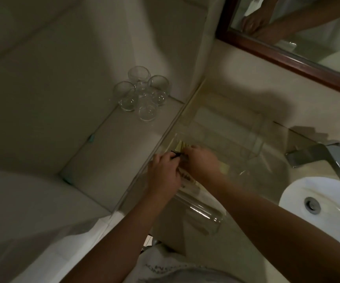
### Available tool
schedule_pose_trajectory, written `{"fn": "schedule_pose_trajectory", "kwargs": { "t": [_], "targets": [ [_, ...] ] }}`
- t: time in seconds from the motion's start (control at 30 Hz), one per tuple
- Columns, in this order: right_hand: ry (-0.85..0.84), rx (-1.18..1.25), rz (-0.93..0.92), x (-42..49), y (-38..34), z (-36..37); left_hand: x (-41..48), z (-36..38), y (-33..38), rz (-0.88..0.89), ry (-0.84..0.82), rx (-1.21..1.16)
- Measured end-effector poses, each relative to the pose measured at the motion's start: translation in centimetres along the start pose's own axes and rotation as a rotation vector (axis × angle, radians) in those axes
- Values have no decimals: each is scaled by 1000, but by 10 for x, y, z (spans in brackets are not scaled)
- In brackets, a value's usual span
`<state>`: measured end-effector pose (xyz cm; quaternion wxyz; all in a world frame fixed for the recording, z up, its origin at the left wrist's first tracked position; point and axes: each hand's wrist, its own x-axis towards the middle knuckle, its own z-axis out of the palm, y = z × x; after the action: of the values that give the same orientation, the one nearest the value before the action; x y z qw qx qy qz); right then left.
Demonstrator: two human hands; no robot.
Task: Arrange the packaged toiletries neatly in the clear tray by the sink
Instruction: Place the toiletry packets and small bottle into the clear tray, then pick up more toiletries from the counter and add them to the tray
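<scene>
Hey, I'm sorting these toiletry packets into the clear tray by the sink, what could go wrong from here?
1. Both hands, left hand and right hand, crowd over the packets in dim light, so one may end up crooked or slip out unnoticed.
2. The clear tray is hard to see; a knuckle might catch its wall and shift it toward the sink.
3. The drinking glasses stand clustered on the ledge nearby; a wide left elbow swing may knock them.

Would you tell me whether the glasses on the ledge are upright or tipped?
Upright: the glasses show round open rims above their bases.
</scene>
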<state>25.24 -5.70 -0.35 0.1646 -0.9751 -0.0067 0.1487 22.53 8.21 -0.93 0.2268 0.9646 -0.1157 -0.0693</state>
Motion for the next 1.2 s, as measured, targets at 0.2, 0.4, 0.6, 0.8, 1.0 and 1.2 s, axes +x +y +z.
{"fn": "schedule_pose_trajectory", "kwargs": {
  "t": [0.2,0.4,0.6,0.8,1.0,1.2],
  "targets": [
    [164,144,128,-40,21,-16,-3,-2,4,-9,30,6],
    [346,325,380,-154,93,-27,-17,4,67,147,74,-49],
    [555,410,684,-312,174,-11,-76,62,187,451,-80,-34],
    [716,449,944,-500,241,15,-207,138,318,731,-247,-214],
    [767,497,1101,-638,282,34,-313,177,411,832,-498,-238],
    [810,537,1128,-686,328,43,-347,207,462,866,-580,-177]
  ]
}}
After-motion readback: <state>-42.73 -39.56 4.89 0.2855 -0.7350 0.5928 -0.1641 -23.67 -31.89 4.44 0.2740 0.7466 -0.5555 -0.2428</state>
